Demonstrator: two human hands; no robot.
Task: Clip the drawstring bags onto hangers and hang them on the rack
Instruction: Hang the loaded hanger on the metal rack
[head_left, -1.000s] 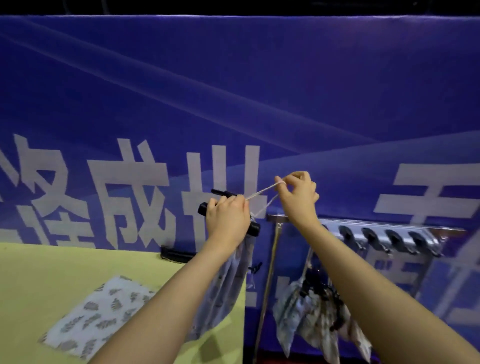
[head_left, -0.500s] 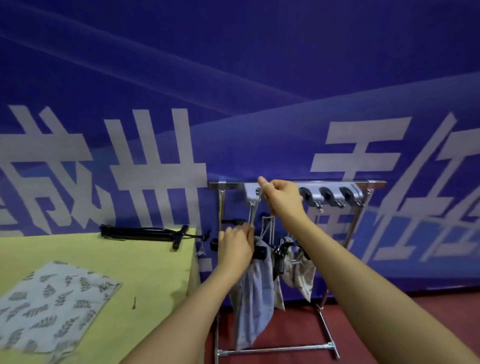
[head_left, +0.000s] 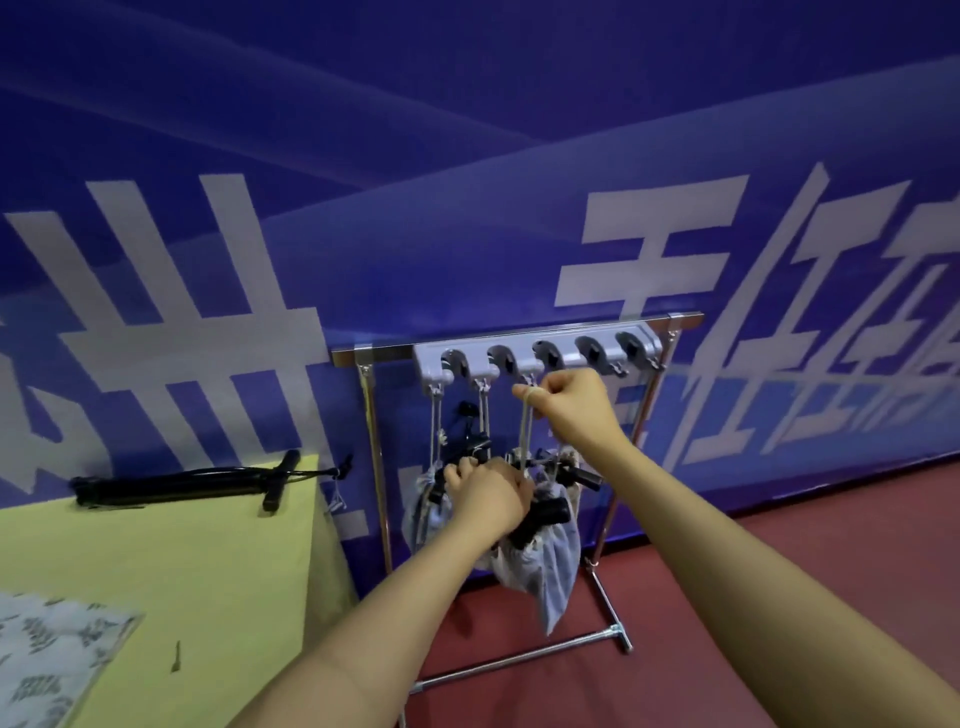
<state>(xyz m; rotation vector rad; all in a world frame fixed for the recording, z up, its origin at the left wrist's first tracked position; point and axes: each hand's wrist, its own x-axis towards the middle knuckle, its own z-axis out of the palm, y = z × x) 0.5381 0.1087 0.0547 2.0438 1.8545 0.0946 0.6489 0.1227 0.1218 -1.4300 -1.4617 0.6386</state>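
A metal rack (head_left: 519, 347) stands against the blue wall, with a grey strip of hooks (head_left: 535, 356) along its top bar. My right hand (head_left: 574, 410) pinches a pale cord loop (head_left: 525, 426) right under the third hook from the left. My left hand (head_left: 488, 496) grips a black clip hanger (head_left: 545, 512) from which a grey patterned drawstring bag (head_left: 550, 561) hangs. Two other bags (head_left: 423, 512) on black hangers dangle by cords from the first two hooks, partly hidden behind my left hand.
A yellow table (head_left: 197, 561) stands at the left, with a flat patterned bag (head_left: 47, 660) near its front and a black rod-like tool (head_left: 197, 480) at its back edge. The rack's base bar (head_left: 519, 660) lies on the red floor. Two right-hand hooks (head_left: 615, 351) carry nothing.
My view shifted right and closer to the rack. Both hands carried the hanger and bag from beside the table to the rack, and my right hand brought the cord loop to the third hook.
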